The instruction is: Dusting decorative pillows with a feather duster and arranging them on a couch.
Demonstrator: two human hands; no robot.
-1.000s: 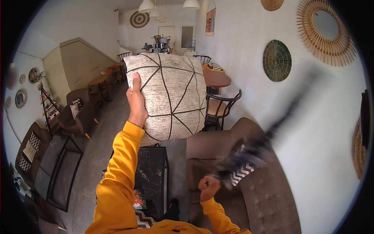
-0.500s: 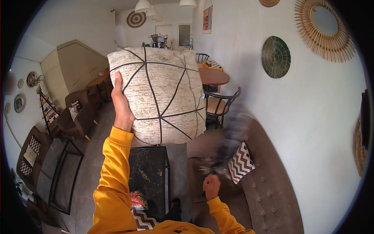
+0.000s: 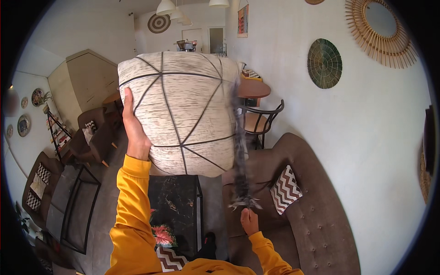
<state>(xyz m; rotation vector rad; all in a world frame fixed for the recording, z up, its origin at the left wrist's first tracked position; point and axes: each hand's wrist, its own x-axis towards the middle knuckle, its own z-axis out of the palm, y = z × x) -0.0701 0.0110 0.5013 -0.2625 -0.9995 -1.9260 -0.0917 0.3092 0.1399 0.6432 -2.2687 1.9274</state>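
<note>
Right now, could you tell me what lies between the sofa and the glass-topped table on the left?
In the head view, a black marble-look coffee table stands between the sofa and the glass-topped table.

White walls carry woven round plaques (image 3: 324,63) and a sunburst mirror (image 3: 380,27). A brown tufted sofa (image 3: 316,220) holds a chevron cushion (image 3: 285,189); a black marble coffee table (image 3: 176,206) stands beside it on grey floor.
</note>
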